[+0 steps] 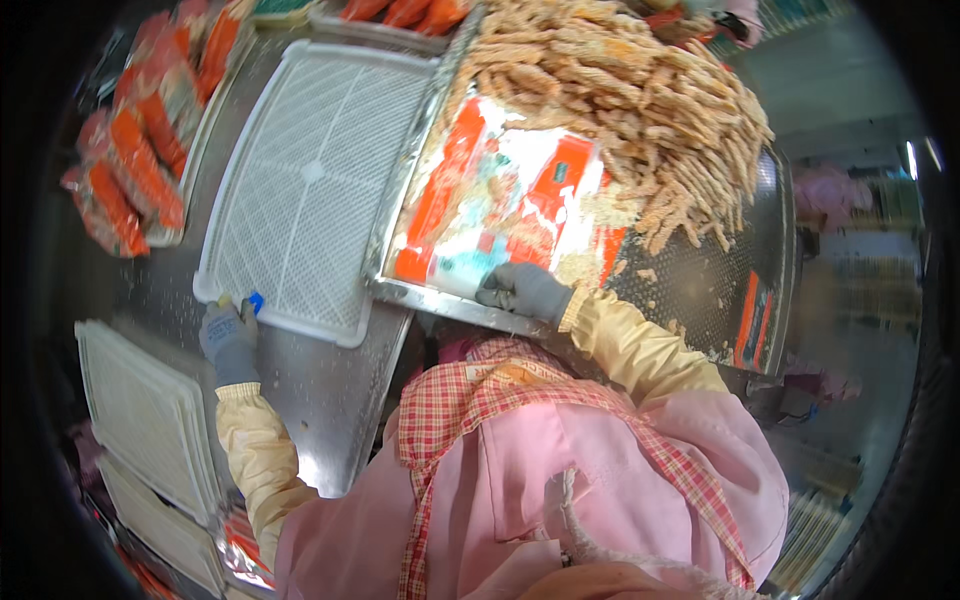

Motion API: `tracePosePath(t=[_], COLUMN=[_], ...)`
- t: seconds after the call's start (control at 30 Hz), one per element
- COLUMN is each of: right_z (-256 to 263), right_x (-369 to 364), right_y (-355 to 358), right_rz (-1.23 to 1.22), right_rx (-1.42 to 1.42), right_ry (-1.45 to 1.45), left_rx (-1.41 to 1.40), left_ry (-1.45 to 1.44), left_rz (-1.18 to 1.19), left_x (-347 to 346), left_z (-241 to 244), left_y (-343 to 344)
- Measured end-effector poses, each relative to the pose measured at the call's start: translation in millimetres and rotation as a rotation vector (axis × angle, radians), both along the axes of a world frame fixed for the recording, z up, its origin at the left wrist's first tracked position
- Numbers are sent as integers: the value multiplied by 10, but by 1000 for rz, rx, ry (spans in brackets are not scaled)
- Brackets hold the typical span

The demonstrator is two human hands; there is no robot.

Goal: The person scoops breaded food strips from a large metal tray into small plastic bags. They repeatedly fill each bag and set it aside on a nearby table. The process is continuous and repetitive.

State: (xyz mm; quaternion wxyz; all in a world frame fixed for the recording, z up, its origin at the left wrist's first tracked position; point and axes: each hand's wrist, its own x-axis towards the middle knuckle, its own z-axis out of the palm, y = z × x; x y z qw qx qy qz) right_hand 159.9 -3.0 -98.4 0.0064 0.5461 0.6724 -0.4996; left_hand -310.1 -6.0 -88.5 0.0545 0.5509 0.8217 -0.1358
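Observation:
My left hand (229,337), in a grey glove, has its fingertips at the near left corner of a white mesh tray (311,172), beside a small blue piece (256,302). The tray lies flat on a metal table. My right hand (525,292), also gloved, has bent fingers on the near edge of orange-and-clear plastic bags (491,195); whether it grips them I cannot tell. The bags lie in a metal-rimmed bin (442,296), with crumbs on them. Behind and right of them is a large heap of crumb-coated food sticks (622,97).
Filled orange-and-clear bags (139,157) lie on a tray at the far left. White mesh trays (146,420) stand stacked at the lower left, below the metal table (300,390). More orange packs (405,13) sit at the top. Part of another person (742,19) shows at the top right.

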Motion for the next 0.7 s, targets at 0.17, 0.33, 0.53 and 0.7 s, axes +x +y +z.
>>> tracePosePath(t=[0.17, 0.33, 0.53, 0.7], right_z=[-406, -12, 399, 310], right_x=[213, 530, 958, 1069], right_y=[44, -81, -316, -320], right_rz=[174, 279, 300, 118], right_rx=[159, 42, 54, 47], right_ry=[1, -199, -46, 218], left_rx=[580, 295, 386, 208], left_ry=[-826, -662, -893, -867], left_rz=[-886, -1456, -1268, -921], left_x=[1441, 2211, 2246, 2594], left_z=[424, -114, -357, 369], left_y=[439, 376, 328, 605])
